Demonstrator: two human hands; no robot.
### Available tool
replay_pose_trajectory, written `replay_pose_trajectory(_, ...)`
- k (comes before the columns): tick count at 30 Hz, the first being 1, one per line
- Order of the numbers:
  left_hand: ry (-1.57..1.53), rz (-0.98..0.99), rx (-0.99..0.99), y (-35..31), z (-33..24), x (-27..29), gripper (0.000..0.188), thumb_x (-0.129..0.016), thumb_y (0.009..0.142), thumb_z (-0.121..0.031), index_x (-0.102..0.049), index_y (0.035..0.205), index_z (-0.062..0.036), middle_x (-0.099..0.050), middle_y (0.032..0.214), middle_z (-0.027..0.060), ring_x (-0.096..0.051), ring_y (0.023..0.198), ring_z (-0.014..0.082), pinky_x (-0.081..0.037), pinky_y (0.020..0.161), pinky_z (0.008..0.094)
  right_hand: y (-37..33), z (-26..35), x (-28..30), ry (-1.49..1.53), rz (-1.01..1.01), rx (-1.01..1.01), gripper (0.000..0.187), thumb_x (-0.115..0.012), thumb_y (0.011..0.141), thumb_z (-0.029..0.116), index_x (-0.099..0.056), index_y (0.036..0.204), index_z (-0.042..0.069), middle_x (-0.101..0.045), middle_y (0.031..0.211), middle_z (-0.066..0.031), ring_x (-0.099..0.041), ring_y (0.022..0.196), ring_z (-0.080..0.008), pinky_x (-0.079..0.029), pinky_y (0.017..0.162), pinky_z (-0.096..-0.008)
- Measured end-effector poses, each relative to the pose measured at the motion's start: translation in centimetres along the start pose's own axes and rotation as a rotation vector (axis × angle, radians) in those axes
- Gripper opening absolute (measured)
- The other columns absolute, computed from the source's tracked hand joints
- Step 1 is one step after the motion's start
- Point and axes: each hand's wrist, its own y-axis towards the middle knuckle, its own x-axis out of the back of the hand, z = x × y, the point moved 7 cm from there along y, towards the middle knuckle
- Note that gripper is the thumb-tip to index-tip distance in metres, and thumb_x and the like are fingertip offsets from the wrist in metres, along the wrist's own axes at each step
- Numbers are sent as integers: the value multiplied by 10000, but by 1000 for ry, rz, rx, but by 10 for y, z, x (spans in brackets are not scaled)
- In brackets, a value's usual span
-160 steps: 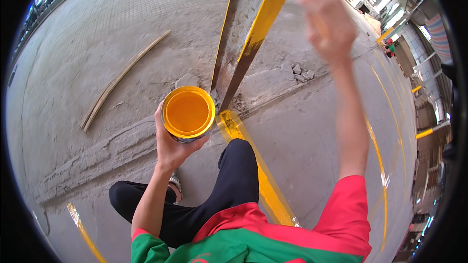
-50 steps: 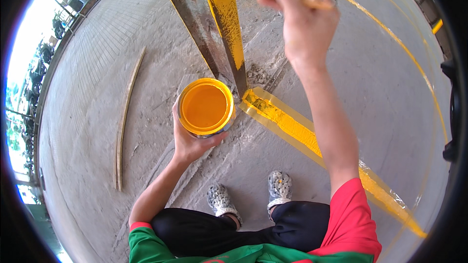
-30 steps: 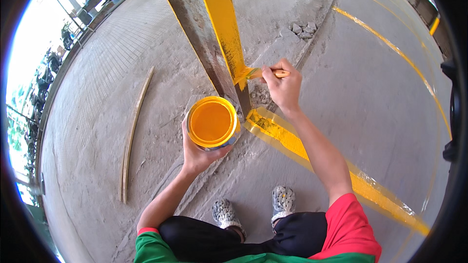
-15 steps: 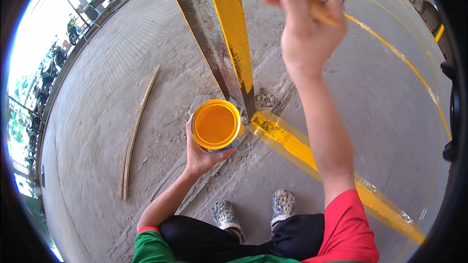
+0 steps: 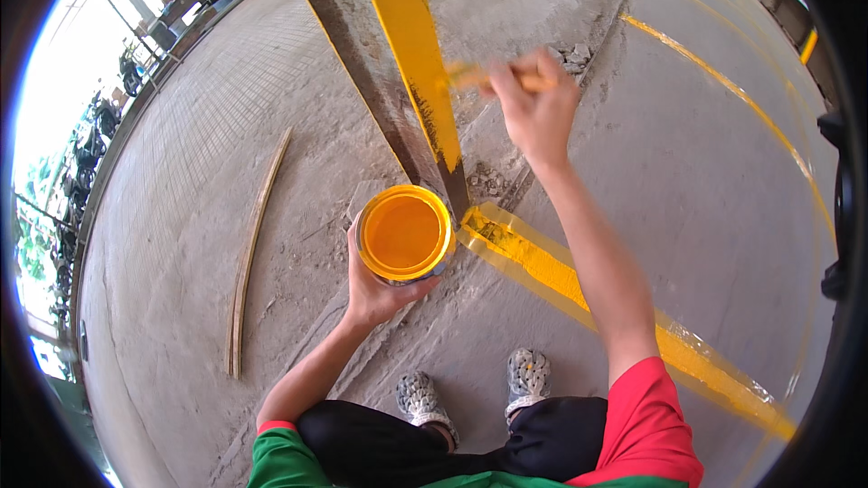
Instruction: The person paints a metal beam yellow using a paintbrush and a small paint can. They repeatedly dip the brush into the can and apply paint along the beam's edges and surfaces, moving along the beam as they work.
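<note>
My left hand (image 5: 378, 296) is wrapped around an open paint can (image 5: 404, 233) with orange-yellow paint inside and on its rim. My right hand (image 5: 540, 110) grips a paintbrush (image 5: 470, 78), which is blurred by motion. The bristle end is at the right edge of the yellow face of an upright metal post (image 5: 403, 27). Yellow paint covers that face down to a ragged edge near the base, where dark metal shows. The post's left face is brown and grey, with a thin yellow edge.
A yellow floor stripe (image 5: 551, 271), bordered by clear tape, runs from the post's foot toward the lower right. Another yellow line (image 5: 750, 107) curves at the right. A thin wooden strip (image 5: 256, 248) lies at the left. Broken rubble (image 5: 571, 58) sits beyond my right hand.
My right hand has brought the brush down and toward me, from the top of the view to lower on the post. My left hand and the can have hardly moved.
</note>
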Motion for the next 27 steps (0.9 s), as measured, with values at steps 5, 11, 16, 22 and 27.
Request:
replay_pose_trajectory(5,-22,-18,36,-1,6,2,1149,-1000,620,-181,-279,1500,-20,-523,1417,135,-524,1351,260,-393,1169,436,95,77,-12,229,-66,269,204,-735,968,133,-636,851,-1,-764,808,-155,-779,735,-204,-576,570,-265)
replay_pose_trajectory(11,17,-68,27,-2,7,10,1062,-1001,618,-203,-360,1446,-27,-552,1388,125,-552,1309,245,-419,1144,429,82,53,-4,330,-152,191,200,-716,980,102,-613,831,16,-740,747,-145,-753,673,-153,-559,550,-221)
replay_pose_trajectory(16,0,-57,53,-2,12,11,1111,-1007,615,-209,-323,1471,-26,-529,1395,128,-534,1321,253,-401,1156,426,-19,-21,2,357,-100,-170,203,-704,990,99,-618,835,-1,-757,787,-192,-776,712,-195,-581,525,-233)
replay_pose_trajectory(22,-10,-21,80,-1,14,2,1118,-1009,608,-213,-323,1471,-27,-528,1391,126,-533,1318,254,-399,1158,429,-17,-19,8,15,91,-202,189,-691,980,71,-620,812,20,-752,724,-143,-752,648,-156,-575,517,-235)
replay_pose_trajectory(27,9,-38,51,1,11,1,1109,-1010,608,-214,-331,1465,-25,-534,1387,125,-545,1305,247,-411,1148,427,85,57,0,100,-42,99,189,-717,968,63,-599,838,-8,-739,802,-159,-759,711,-195,-625,592,-295)
